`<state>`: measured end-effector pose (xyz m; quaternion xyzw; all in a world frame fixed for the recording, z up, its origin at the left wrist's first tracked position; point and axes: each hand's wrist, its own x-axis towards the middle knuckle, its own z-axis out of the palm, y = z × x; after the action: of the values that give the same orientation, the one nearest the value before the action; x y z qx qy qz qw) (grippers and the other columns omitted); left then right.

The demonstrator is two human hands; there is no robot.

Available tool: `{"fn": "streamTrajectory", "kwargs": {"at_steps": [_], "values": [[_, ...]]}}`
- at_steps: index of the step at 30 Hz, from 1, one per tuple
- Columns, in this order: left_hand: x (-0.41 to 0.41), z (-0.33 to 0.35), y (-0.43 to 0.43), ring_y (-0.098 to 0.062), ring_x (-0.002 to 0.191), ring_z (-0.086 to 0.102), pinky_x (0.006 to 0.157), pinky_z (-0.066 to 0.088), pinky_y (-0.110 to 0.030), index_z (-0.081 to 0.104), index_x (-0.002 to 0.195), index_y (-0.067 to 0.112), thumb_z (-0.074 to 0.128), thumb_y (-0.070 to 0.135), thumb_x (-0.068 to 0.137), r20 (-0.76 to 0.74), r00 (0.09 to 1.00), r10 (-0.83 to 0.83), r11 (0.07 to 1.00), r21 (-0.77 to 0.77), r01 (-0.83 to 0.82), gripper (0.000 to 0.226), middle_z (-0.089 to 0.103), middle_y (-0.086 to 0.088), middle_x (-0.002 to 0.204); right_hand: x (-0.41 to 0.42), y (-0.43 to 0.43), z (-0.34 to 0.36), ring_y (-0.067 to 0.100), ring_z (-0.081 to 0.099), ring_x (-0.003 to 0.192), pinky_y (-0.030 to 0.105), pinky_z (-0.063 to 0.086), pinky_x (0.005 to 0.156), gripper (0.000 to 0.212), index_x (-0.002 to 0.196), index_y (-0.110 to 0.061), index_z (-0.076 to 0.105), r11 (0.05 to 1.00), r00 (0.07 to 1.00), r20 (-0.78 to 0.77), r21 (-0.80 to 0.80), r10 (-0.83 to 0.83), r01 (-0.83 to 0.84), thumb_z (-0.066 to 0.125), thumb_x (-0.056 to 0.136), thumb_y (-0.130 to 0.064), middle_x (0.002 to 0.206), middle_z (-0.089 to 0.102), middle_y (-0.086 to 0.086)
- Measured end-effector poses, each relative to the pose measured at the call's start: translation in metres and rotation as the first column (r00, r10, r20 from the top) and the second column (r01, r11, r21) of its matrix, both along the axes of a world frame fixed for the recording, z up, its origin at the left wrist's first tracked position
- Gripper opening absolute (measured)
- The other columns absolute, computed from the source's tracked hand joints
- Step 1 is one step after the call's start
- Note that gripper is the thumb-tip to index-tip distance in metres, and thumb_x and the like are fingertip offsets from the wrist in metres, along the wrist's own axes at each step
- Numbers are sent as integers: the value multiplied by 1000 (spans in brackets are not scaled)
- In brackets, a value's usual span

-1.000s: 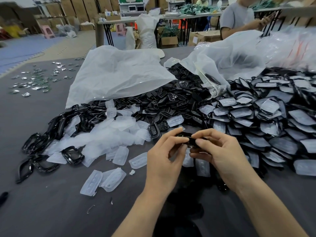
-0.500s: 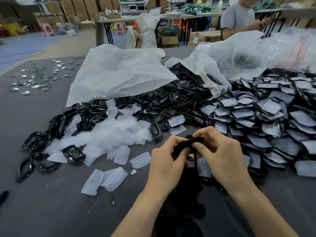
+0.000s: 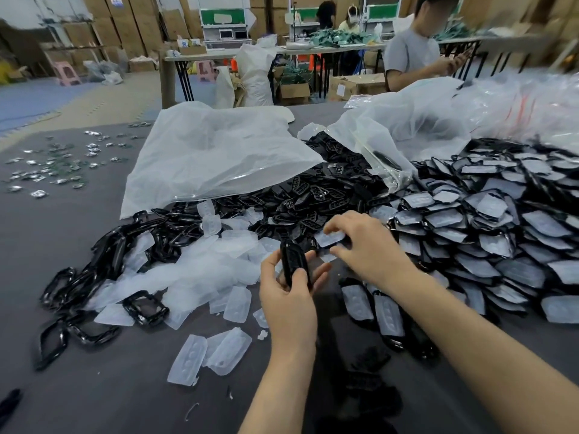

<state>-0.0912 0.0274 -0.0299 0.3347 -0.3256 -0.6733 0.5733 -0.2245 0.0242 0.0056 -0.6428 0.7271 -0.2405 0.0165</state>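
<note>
Left hand (image 3: 288, 296) grips a black shell (image 3: 293, 261) and holds it upright just above the table (image 3: 62, 386), thumb on its near face and fingers curled round its far edge; right hand (image 3: 369, 245) is just beside it, a little further out, with fingers bent and forefinger and thumb pinching a translucent pad (image 3: 330, 238) at the near edge of the black pieces; the two hands are near but apart, and the pad does not touch the shell; to the left of the left hand lies a heap of clear pads (image 3: 200, 267), with loose ones scattered nearer on the grey cloth; black frames (image 3: 103, 261) lie in a band along the heap's left side; a white plastic bag (image 3: 219, 151) lies beyond, and black button pieces (image 3: 313, 192) spill from under it; on the right a broad pile of fitted shells (image 3: 485, 220) shows pale pads facing up; small silvery parts (image 3: 56, 164) lie scattered at far left; a person in a grey shirt (image 3: 410, 54) sits beyond the table.
</note>
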Motion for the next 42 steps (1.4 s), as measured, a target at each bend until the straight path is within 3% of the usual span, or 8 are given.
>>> {"fn": "streamTrajectory", "kwargs": {"at_steps": [3,12,19,23,27,30,36,42], "values": [[0,0,-3,-30,81,73,67,58,-26,53,118,10,41,-8,97,-25,999,24,999,40,-23,30,72,-16,99,5,-25,-4,22,45,114,31,41,91,29,116,-18,59,983,985,-171,183,18,13,62,87,-15,121,54,1],[3,1,-3,-27,79,74,64,58,-24,52,111,19,41,-5,99,-31,998,54,996,76,-52,28,73,-11,93,-4,-25,-3,26,59,103,35,47,85,20,102,-17,69,987,974,-218,135,-56,87,55,88,-12,106,68,3],[2,2,-2,-27,80,74,64,58,-25,37,107,27,31,-2,101,-50,981,186,976,128,-178,31,65,-19,104,-11,-8,-2,22,52,112,36,49,87,28,114,-13,65,977,941,-335,210,42,31,48,92,-11,119,62,2],[0,0,-2,-22,76,73,67,57,-24,32,113,24,29,-4,101,19,959,284,957,51,-285,31,63,-14,104,7,-8,3,20,52,112,32,44,93,27,116,-15,66,1000,994,-106,-10,25,-26,55,92,-13,118,63,2],[4,-2,-2,-12,59,58,63,50,-22,29,119,20,27,-6,98,227,834,504,863,-176,-473,33,56,-3,91,40,-34,7,20,61,105,36,46,94,26,111,-15,70,987,983,162,119,91,-111,67,86,-18,110,69,5],[5,-2,-1,-9,60,58,69,49,-22,29,119,22,28,-5,98,289,797,531,847,-211,-488,35,55,1,88,57,-50,-2,22,58,103,37,48,89,22,100,-17,70,968,990,139,242,37,-70,73,79,-21,105,65,4],[5,-7,-3,-11,71,64,76,48,-23,31,118,23,32,-4,98,321,801,505,863,-211,-460,33,61,-2,94,64,-55,-16,24,49,107,37,43,92,8,80,-17,66,991,979,205,132,9,-37,65,81,-9,101,60,3],[0,-4,0,-6,78,66,73,47,-16,43,103,37,40,0,99,304,862,406,907,-252,-338,37,70,3,90,45,-18,-3,7,55,73,17,44,67,19,78,-20,56,966,651,759,-183,20,183,61,89,-7,78,59,-5]]}}
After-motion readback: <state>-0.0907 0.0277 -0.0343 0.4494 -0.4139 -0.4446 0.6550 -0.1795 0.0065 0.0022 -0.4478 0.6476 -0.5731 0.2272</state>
